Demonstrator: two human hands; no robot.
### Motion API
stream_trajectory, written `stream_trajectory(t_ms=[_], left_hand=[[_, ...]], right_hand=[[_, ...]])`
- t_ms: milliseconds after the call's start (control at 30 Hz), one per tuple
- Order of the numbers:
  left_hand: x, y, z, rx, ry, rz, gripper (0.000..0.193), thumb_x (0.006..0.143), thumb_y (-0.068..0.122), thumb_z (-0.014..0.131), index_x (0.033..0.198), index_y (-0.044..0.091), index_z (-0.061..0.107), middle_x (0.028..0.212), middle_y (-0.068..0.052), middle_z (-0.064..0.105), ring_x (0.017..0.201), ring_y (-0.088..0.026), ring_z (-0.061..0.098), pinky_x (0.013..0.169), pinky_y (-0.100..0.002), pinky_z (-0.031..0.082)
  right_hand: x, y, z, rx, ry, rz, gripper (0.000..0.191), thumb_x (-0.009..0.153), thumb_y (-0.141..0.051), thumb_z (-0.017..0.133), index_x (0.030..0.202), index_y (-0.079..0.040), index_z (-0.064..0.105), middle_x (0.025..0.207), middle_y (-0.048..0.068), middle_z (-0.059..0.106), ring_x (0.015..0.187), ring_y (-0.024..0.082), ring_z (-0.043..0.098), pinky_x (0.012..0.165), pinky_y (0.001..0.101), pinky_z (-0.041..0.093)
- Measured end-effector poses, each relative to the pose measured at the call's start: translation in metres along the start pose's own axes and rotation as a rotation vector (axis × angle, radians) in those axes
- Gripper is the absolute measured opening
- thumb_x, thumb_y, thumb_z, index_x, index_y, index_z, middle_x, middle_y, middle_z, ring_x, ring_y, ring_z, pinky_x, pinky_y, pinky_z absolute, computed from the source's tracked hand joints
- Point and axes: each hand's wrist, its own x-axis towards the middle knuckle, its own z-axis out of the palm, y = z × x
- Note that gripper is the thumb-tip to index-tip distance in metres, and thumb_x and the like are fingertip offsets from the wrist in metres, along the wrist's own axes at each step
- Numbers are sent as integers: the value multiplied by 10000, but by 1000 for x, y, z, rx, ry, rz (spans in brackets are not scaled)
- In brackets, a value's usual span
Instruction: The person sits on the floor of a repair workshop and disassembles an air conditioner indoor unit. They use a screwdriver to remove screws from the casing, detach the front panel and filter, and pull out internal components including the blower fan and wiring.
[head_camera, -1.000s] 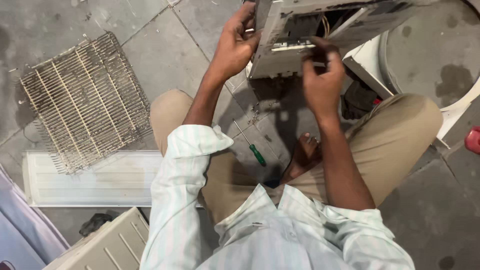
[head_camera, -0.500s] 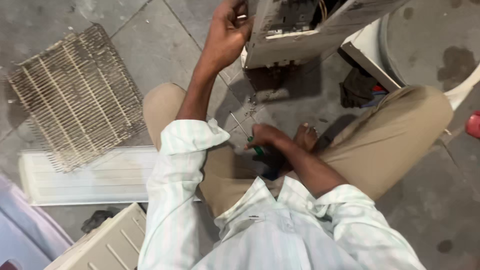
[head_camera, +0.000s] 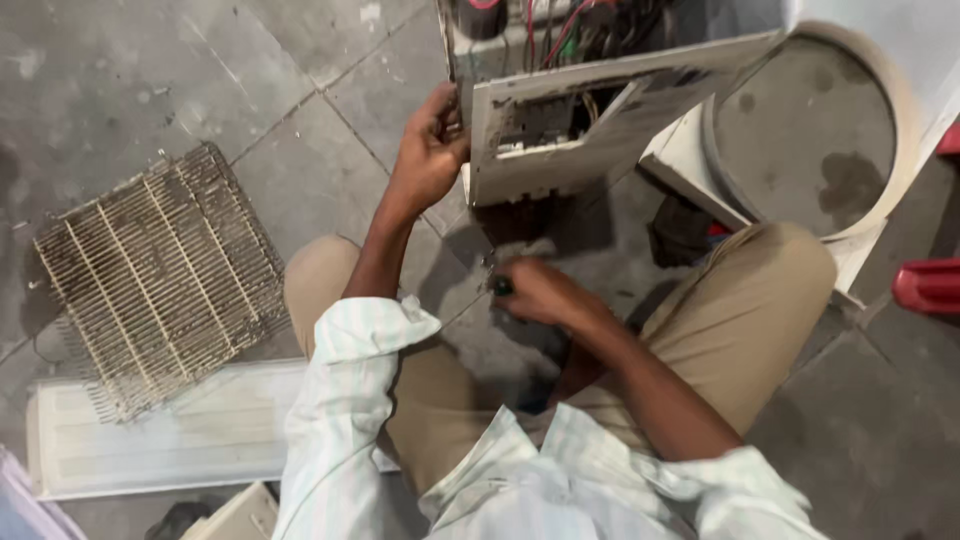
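Observation:
I sit on a grey tiled floor with my knees apart. My left hand (head_camera: 430, 150) grips the left edge of a dirty white appliance housing (head_camera: 590, 130), holding it tilted up; wires and a board show inside it. My right hand (head_camera: 530, 292) is low between my legs, fingers closed around a green-handled screwdriver (head_camera: 503, 286), of which only a bit of the handle shows. The tool's tip is hidden by my fingers.
A dusty mesh filter grille (head_camera: 150, 275) lies on the floor at left, partly over a long white panel (head_camera: 170, 440). A white round fan shroud (head_camera: 860, 140) stands at right, with a red object (head_camera: 930, 285) beside it. Another white cover corner (head_camera: 235, 515) is at the bottom.
My right hand came down from the housing to the floor between my legs and closed on the green-handled screwdriver. My left hand stayed on the housing's edge.

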Motion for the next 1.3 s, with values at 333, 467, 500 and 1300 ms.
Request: stream_trajectory(t_ms=[333,467,500,1300], left_hand=[[6,2,-3,38,9,41,425,976,-62,652,1385,-16,545,1265,-84,694,1162,-160,648,992,-316,548],[8,-6,-8,7,39,25,449,966,-51,654,1397,-16,532,1255,-80,695,1145,-153,649,964,-310,553],[10,-7,-8,41,64,17,489,944,-57,653,1411,-10,516,1241,-81,696,1122,-155,648,942,-309,550],[8,12,-3,78,33,26,444,955,-82,645,1378,0,538,1274,-92,686,1182,-162,639,1002,-317,536]], right_hand=[[-82,-91,-149,581,931,-218,306,1107,17,623,1381,-50,505,1260,153,691,1153,222,656,1051,335,533],[-71,-87,-155,621,1115,-368,392,1145,29,625,1443,-49,382,1308,207,657,1203,289,707,1095,402,581],[-68,-84,-159,559,1149,-385,394,1152,28,625,1450,-53,381,1304,208,658,1193,289,708,1089,402,579],[-28,-47,-156,413,1391,-460,460,1133,20,674,1521,-59,440,1295,206,672,1138,247,705,1055,372,586]])
